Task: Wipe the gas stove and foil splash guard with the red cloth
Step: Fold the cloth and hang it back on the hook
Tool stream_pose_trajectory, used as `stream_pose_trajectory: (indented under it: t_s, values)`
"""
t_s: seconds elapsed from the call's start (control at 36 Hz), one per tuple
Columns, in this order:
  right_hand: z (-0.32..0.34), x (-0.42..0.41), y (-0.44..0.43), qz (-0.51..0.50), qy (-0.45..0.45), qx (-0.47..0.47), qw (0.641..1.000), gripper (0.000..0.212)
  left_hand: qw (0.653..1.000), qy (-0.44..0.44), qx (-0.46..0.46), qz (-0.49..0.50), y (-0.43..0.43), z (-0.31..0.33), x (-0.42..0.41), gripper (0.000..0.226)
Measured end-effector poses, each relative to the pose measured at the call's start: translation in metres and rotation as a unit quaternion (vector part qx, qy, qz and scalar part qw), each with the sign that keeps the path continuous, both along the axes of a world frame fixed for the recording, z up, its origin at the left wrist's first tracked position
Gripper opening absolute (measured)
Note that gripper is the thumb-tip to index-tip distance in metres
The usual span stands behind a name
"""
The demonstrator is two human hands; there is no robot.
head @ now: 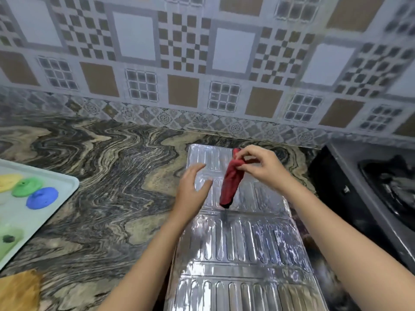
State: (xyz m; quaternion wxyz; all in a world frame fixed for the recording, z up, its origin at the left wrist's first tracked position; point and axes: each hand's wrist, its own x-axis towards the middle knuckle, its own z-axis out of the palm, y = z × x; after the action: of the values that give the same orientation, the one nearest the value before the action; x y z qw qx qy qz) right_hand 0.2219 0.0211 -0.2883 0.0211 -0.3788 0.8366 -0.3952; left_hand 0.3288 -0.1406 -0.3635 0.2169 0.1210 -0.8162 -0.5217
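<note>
While the right hand (258,163) pinches the red cloth (231,180) above the foil guard (242,243) at centre frame, the left hand (193,189) hovers open, holding nothing.

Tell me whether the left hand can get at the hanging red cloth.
Probably yes: the left hand hovers open beside the red cloth, which dangles from the right hand over the foil splash guard, nothing between.
</note>
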Motion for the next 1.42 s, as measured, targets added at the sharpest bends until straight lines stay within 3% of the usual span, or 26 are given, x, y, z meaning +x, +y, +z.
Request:
stream_pose_trajectory:
  t_s: [0.17,0.44,0.56,0.69,0.89,1.06,1.28,1.42]
  values:
    - [0.038,0.023,0.032,-0.009,0.003,-0.059,0.998,0.014,0.974,0.09,0.114,-0.173,0.027,0.068,-0.008,0.028]
    - [0.07,0.055,0.104,-0.088,0.068,-0.098,0.989,0.017,0.951,0.087,0.051,-0.291,0.09,0.094,-0.013,0.024]
    - [0.074,0.063,0.126,-0.104,0.087,-0.076,0.988,0.012,0.951,0.065,0.01,-0.302,0.116,0.1,-0.012,0.029]
    - [0.09,0.073,0.16,-0.107,0.111,-0.037,0.987,0.011,0.947,0.031,-0.042,-0.318,0.142,0.114,-0.005,0.019]
    - [0.112,0.084,0.224,-0.098,0.141,-0.028,0.985,0.015,0.957,0.055,-0.131,-0.252,0.189,0.137,0.009,0.025]
    - [0.124,0.096,0.289,-0.095,0.151,-0.002,0.984,0.01,0.963,0.059,-0.081,-0.248,0.255,0.157,0.028,0.021]
    - [0.136,0.119,0.361,-0.108,0.172,-0.033,0.979,0.008,0.965,0.158,-0.029,-0.209,0.325,0.184,0.052,0.01]
    - [0.151,0.12,0.386,-0.107,0.179,-0.067,0.976,0.011,0.957,0.196,-0.072,-0.202,0.348,0.215,0.053,0.008]
